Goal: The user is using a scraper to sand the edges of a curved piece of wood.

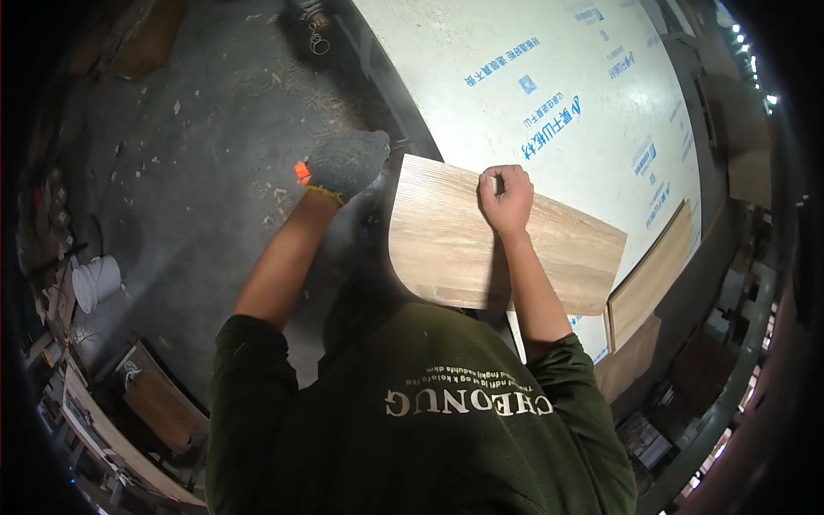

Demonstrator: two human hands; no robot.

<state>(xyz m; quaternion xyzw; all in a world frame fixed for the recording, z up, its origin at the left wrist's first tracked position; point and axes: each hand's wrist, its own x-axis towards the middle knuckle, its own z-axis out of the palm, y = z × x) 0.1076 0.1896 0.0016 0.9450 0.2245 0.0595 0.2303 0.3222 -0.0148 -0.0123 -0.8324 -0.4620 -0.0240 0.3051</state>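
1 wood-grain panel (438,232) is counted, taken as ref.; under it, 1 white surface (601,129) is seen. R of the panel, 1 slimmer panel (650,279) is noted. 2 hands are tallied: 1 gloved L hand (348,163), L of the panel, & 1 bare R hand (508,199) over it. Farther L, 1 white bucket (96,283).

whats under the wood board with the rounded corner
A white sheet shows beyond the far edge of the wood board and seems to run beneath its right part; the left end juts past the sheet's edge. The board's underside and whatever lies directly below it are covered.
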